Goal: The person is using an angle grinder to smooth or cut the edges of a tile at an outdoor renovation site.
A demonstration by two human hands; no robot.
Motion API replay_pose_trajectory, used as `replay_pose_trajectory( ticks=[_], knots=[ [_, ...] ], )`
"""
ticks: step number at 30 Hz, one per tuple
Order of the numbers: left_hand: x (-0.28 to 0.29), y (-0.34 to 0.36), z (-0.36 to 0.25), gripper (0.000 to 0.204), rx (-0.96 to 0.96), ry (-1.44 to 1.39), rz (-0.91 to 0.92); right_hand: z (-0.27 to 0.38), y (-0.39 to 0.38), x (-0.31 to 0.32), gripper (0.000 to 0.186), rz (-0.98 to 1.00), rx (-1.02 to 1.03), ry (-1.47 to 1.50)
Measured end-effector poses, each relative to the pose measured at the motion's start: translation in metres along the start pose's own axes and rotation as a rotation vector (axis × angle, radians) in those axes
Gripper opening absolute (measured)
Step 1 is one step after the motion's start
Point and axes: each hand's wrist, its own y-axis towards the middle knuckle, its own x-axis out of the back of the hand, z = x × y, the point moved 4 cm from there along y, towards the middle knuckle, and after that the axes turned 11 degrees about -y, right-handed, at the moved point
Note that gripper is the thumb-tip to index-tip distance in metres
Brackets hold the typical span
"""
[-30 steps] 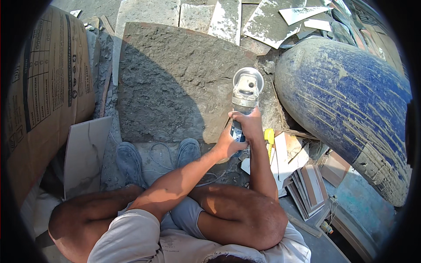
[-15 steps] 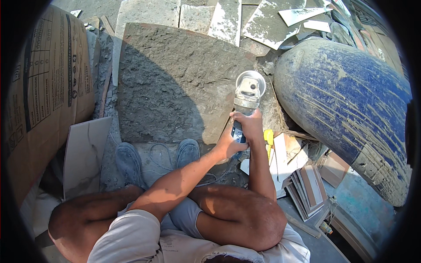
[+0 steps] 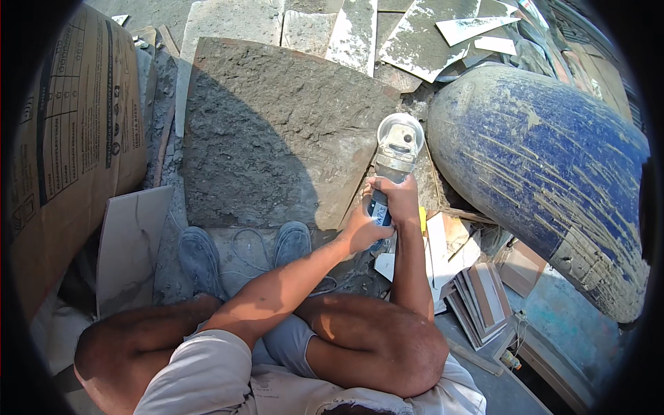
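An angle grinder [image 3: 399, 144] with a round metal guard is gripped in both hands over the right edge of a rough grey slab [image 3: 256, 131]. My left hand [image 3: 362, 227] wraps round the rear of its body. Farther forward, my right hand [image 3: 399, 197] is closed on the body just behind the metal gear head. The guard covers whatever disc is fitted, so I cannot tell if it touches the slab. A yellow tape measure [image 3: 422, 220] lies beside my right wrist, partly covered by it.
To the right lies a blue, mortar-smeared barrel [image 3: 539, 166]. A large brown printed sack [image 3: 90, 104] stands at left, beside a leaning tile [image 3: 133, 249]. Stacked tile strips [image 3: 478, 304] sit at lower right. A thin cord [image 3: 252, 252] runs between my shoes [image 3: 292, 245].
The grinder and both hands have shifted slightly right over the slab's edge. My right forearm now covers more of the tape measure. Both hands keep their grip.
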Motion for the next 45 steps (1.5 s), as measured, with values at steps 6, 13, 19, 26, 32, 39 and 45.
replay_pose_trajectory(
  ticks=[6, 13, 19, 26, 32, 39, 45],
  knots=[
    [0.010, 0.008, -0.014, 0.052, -0.003, 0.068, -0.028, 0.038, 0.001, -0.015, 0.025, 0.056, 0.019, 0.004],
    [0.002, 0.005, -0.017, 0.058, 0.002, -0.081, -0.006, 0.036, 0.001, -0.009, 0.025, 0.044, 0.008, 0.014],
    [0.005, 0.007, -0.006, 0.059, 0.058, -0.018, 0.036, 0.022, 0.002, -0.008, 0.025, 0.021, 0.022, -0.018],
    [0.001, 0.001, -0.010, 0.051, 0.017, -0.109, 0.039, 0.022, 0.000, -0.006, 0.028, -0.022, 0.033, -0.057],
    [-0.002, 0.006, -0.016, 0.052, 0.070, 0.063, -0.045, 0.023, 0.004, 0.003, 0.028, 0.030, -0.084, 0.023],
    [0.000, 0.017, -0.026, 0.059, -0.005, 0.073, 0.016, 0.047, 0.013, -0.006, 0.028, 0.020, 0.086, -0.092],
    [-0.010, 0.013, -0.029, 0.055, 0.064, 0.011, -0.076, 0.030, 0.018, 0.010, 0.023, 0.060, 0.061, -0.109]
  ],
)
